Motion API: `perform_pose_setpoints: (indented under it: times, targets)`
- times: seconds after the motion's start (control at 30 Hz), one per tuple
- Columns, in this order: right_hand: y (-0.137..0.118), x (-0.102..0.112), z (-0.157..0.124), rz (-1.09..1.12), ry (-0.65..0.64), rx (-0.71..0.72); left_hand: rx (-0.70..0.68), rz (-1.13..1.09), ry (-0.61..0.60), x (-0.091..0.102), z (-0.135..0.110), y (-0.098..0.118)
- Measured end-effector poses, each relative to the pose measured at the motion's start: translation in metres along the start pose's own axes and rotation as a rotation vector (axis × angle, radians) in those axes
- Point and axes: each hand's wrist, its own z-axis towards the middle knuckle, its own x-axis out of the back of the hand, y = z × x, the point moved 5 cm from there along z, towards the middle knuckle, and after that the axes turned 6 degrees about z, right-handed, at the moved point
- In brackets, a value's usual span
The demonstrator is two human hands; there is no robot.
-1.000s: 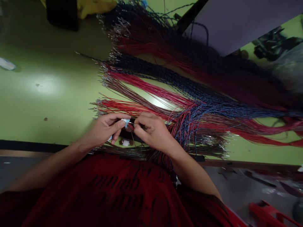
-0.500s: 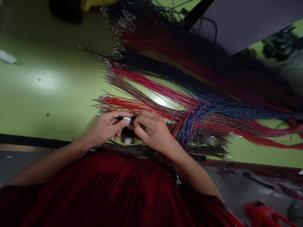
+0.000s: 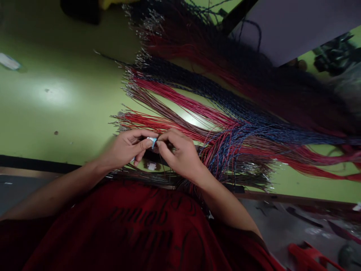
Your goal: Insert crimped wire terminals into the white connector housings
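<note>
Between the thumb and fingers of my left hand (image 3: 128,148) is a small white and light-blue connector housing (image 3: 152,140). My right hand (image 3: 178,150) is pinched at the housing's right side, on a thin wire whose end is hidden by the fingertips. Just below the hands, a small white connector with a grid of holes (image 3: 151,165) lies near the table edge. Beyond my fingers, red wires (image 3: 158,126) with bare metal terminals fan out to the left, beside brown wires (image 3: 158,104) and pink wires (image 3: 180,96).
Dark blue twisted wires (image 3: 203,84) run across the green table (image 3: 81,113) and bunch at the right. A pale purple panel (image 3: 293,26) rises at the back right. At the far left lies a white object (image 3: 9,61). Something red (image 3: 307,254) is on the floor.
My right fingertips have moved slightly left, up against the connector housing, and more of its light-blue side shows. My left hand keeps its hold. The view has shifted a little.
</note>
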Motion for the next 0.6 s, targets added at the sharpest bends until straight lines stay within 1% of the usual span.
perform_pose_setpoints:
  times: [0.07,0.13,0.27,0.47,0.6]
  targets:
    - [0.003,0.001,-0.002,0.055,0.053,-0.059,0.002,-0.024,0.005,0.001,0.001,-0.001]
    - [0.004,0.0,-0.003,0.085,0.071,-0.091,0.009,-0.029,0.01,0.002,0.001,-0.003]
    - [0.002,-0.001,-0.002,0.107,0.095,-0.082,-0.001,-0.035,0.007,0.003,0.0,-0.003]
    - [0.0,-0.003,-0.002,-0.018,0.076,-0.027,0.032,0.022,0.012,0.001,0.0,0.002]
    - [0.002,-0.01,-0.002,-0.082,0.089,-0.011,0.029,0.036,0.013,-0.001,0.0,0.006]
